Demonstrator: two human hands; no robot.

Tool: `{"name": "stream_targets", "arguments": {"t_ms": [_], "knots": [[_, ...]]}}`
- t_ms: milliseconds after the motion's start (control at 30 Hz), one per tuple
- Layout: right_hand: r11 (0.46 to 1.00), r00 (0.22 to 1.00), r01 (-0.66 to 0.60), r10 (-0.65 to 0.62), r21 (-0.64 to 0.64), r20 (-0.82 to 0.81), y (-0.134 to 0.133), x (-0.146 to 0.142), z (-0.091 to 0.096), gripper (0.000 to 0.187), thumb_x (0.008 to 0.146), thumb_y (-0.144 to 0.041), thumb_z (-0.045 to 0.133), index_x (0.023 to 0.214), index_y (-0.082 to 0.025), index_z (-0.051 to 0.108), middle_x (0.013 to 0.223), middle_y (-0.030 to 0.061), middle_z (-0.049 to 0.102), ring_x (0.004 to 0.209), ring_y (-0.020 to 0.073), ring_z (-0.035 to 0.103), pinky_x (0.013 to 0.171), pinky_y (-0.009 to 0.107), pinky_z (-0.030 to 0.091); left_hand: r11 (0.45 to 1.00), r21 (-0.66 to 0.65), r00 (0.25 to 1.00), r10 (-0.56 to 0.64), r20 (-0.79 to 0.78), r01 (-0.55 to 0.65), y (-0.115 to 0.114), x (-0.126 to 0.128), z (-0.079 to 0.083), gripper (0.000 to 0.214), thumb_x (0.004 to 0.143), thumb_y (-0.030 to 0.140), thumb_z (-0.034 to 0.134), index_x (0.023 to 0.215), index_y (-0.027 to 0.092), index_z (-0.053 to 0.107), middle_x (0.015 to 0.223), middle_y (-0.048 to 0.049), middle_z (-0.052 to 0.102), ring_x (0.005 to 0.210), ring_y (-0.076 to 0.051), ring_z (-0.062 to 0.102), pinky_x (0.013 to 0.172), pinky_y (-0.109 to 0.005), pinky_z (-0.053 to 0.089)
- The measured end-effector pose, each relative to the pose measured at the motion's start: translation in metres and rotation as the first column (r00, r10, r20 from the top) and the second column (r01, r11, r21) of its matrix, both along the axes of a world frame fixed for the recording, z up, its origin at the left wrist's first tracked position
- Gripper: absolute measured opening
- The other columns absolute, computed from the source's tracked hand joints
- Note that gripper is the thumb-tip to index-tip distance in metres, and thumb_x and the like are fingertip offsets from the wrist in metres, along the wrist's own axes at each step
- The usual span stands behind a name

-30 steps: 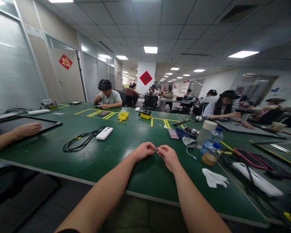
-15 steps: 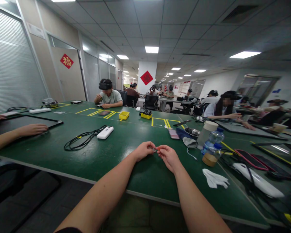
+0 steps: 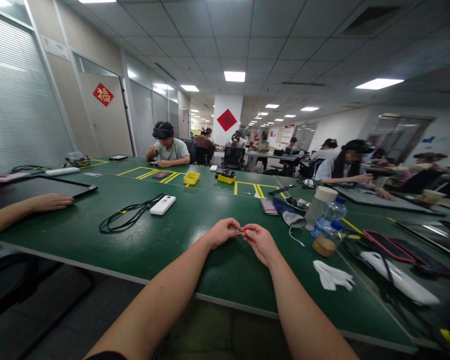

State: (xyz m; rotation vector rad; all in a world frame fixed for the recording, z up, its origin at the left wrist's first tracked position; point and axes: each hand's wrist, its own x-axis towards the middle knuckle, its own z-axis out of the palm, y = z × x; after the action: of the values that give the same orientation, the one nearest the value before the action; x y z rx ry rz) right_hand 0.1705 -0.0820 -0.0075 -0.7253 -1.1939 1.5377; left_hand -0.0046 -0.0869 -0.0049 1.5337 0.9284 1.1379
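Over the green table [image 3: 195, 260], my left hand [image 3: 223, 234] and my right hand [image 3: 260, 242] meet fingertip to fingertip. Between them is a small silvery metal piece [image 3: 239, 232], too small to name. My left thumb and forefinger are closed on it. The right fingers pinch at its other side, where a bit of red or orange shows; whether that is a part or a fingertip I cannot tell. To the right of my right hand lies a white glove [image 3: 333, 275].
At left are a white power bank [image 3: 162, 204] and a black cable [image 3: 129, 215]. Yellow trays [image 3: 191, 178] stand farther back. Bottles [image 3: 328, 239], a metal bowl [image 3: 298, 204] and a pink-edged phone [image 3: 388, 246] sit at right. A co-worker's hand [image 3: 54, 201] rests on a dark panel at far left.
My hands stay almost in place, with only a slight shift of the fingers around the small metal piece. The co-worker's dark panel at far left has moved slightly.
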Motion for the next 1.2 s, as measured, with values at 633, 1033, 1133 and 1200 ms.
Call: {"name": "stream_targets", "arguments": {"t_ms": [633,1033,1133,1200], "knots": [[0.996,0.987,0.059,-0.069,0.070,0.146,-0.001,-0.002,-0.005,0.026,0.060,-0.028,0.075,0.080,-0.016,0.064,0.072,0.0037,0.067,0.064,0.0144,0.060,0.062,0.029,0.048,0.996,-0.047,0.995,-0.069,0.076,0.073,-0.002,0.000,0.001,0.023,0.067,0.019,0.067,0.088,0.011,0.063,0.076,-0.0048,0.066,0.065,-0.012,0.060,0.063,-0.024,0.045],[0.979,0.961,0.005,-0.062,0.206,0.269,-0.006,-0.006,-0.003,0.029,0.065,-0.023,0.068,0.093,-0.018,0.062,0.071,-0.0017,0.060,0.054,0.0111,0.057,0.052,0.024,0.042,0.996,-0.065,0.992,-0.047,0.117,0.055,0.000,-0.001,-0.001,0.029,0.067,0.023,0.069,0.092,0.011,0.059,0.069,-0.0013,0.063,0.055,-0.008,0.055,0.056,-0.021,0.042],[0.973,0.956,-0.049,-0.020,0.227,0.292,-0.011,-0.008,0.001,0.035,0.065,-0.019,0.065,0.100,-0.020,0.062,0.069,-0.0043,0.057,0.053,0.0097,0.054,0.053,0.024,0.042,0.998,-0.056,0.995,-0.036,0.093,0.041,0.000,0.000,-0.001,0.032,0.067,0.025,0.070,0.093,0.012,0.056,0.067,-0.0001,0.062,0.052,-0.007,0.052,0.050,-0.019,0.038],[0.970,0.949,-0.084,0.008,0.229,0.316,-0.013,-0.010,0.003,0.037,0.065,-0.018,0.063,0.102,-0.020,0.063,0.069,-0.0039,0.058,0.054,0.0098,0.053,0.054,0.025,0.043,0.999,-0.043,0.998,-0.027,0.062,0.029,-0.001,0.001,0.000,0.033,0.068,0.028,0.070,0.094,0.012,0.056,0.069,-0.0013,0.063,0.052,-0.007,0.052,0.049,-0.019,0.036]]}}
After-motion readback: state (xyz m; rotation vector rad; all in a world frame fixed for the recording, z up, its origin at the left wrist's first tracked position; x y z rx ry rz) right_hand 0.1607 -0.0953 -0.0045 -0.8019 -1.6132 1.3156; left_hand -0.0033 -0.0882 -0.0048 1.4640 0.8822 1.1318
